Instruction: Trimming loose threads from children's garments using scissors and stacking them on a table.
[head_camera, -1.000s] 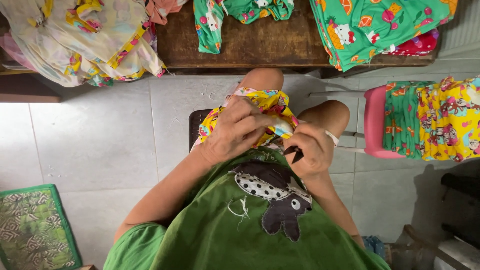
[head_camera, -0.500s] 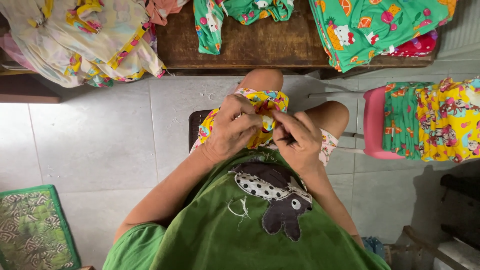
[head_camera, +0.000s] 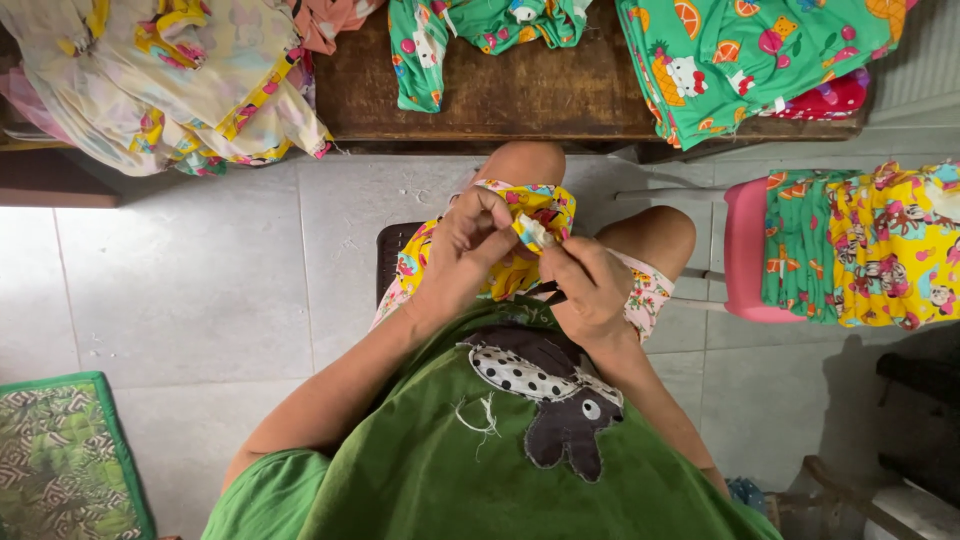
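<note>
A small yellow printed garment (head_camera: 528, 212) lies bunched on my lap, over my knees. My left hand (head_camera: 465, 250) pinches a fold of its cloth between thumb and fingers. My right hand (head_camera: 590, 285) grips the same fold from the right, touching the left fingertips; a dark thin object, possibly a small tool, shows under its palm but I cannot tell what it is. My green shirt with a dark animal patch (head_camera: 545, 400) fills the foreground.
A dark wooden table (head_camera: 500, 95) ahead carries a pale floral garment pile (head_camera: 170, 80) and green printed garments (head_camera: 760, 55). A pink plastic stool (head_camera: 745, 250) at right holds folded green and yellow garments (head_camera: 870, 245). A green patterned mat (head_camera: 60, 460) lies at lower left on grey tiles.
My right hand rose from my lap and closed in on the fold held by my left hand. Both hands now pinch the cloth together, a little higher over my knees.
</note>
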